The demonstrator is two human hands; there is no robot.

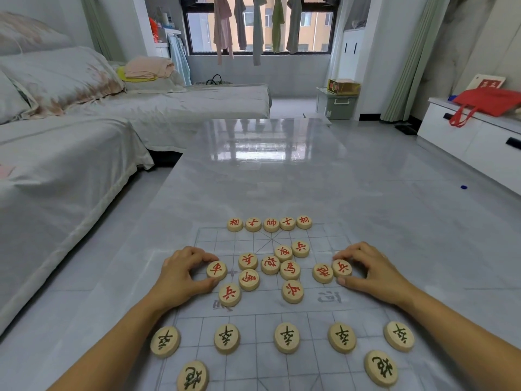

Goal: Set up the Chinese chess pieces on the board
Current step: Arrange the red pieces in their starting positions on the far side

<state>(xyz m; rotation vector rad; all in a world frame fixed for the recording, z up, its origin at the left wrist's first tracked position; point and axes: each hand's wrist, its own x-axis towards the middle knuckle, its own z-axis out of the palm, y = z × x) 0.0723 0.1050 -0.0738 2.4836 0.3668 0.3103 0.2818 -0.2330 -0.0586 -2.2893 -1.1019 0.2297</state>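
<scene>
A translucent chess board sheet (315,314) lies on the grey table. Several red-lettered wooden pieces form a row (270,224) along its far edge. More red pieces lie loose in the middle (289,270). My left hand (183,275) pinches a red chariot piece (216,270) at the loose group's left side. My right hand (372,272) pinches a red soldier piece (342,268) on the right, next to a red cannon piece (322,273). Black-lettered soldiers stand in a row (286,338) near me, with black cannons (380,368) behind them.
The glossy grey table (267,179) stretches away beyond the board. A covered sofa (56,165) runs along the left. A white cabinet (473,142) with a red bag stands at the right. A small blue object (463,187) lies on the floor.
</scene>
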